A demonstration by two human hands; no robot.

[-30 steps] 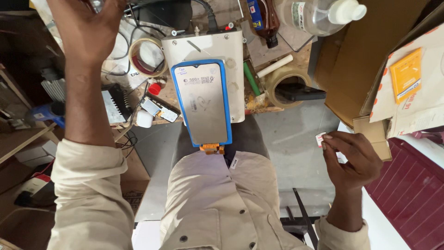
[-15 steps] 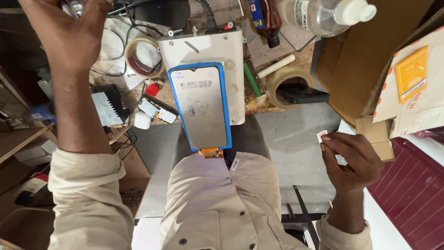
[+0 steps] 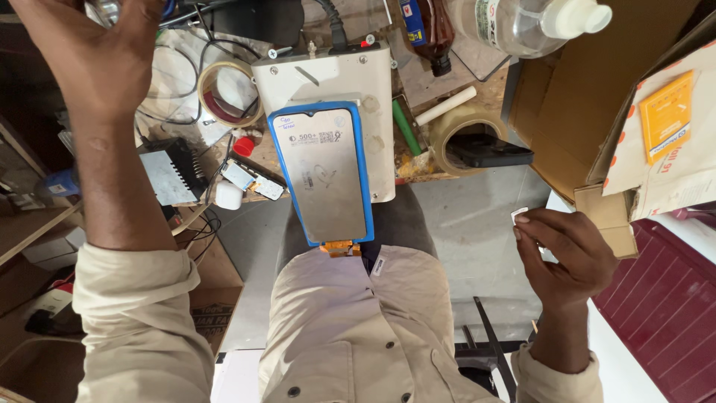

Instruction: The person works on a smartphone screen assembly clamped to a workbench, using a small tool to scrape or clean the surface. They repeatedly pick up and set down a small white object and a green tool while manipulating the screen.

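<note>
Hands apart, phone between them

Upper left, the left hand (image 3: 93,52) closes on a small clear object (image 3: 107,10). The phone (image 3: 325,173) lies centre, long axis near vertical. Lower right, the right hand (image 3: 563,257) pinches a white chip (image 3: 519,215).

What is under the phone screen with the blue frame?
The blue-framed phone screen lies on a white flat machine, overhanging its near edge. The plate surface beneath the screen is covered, so nothing there can be seen.
</note>
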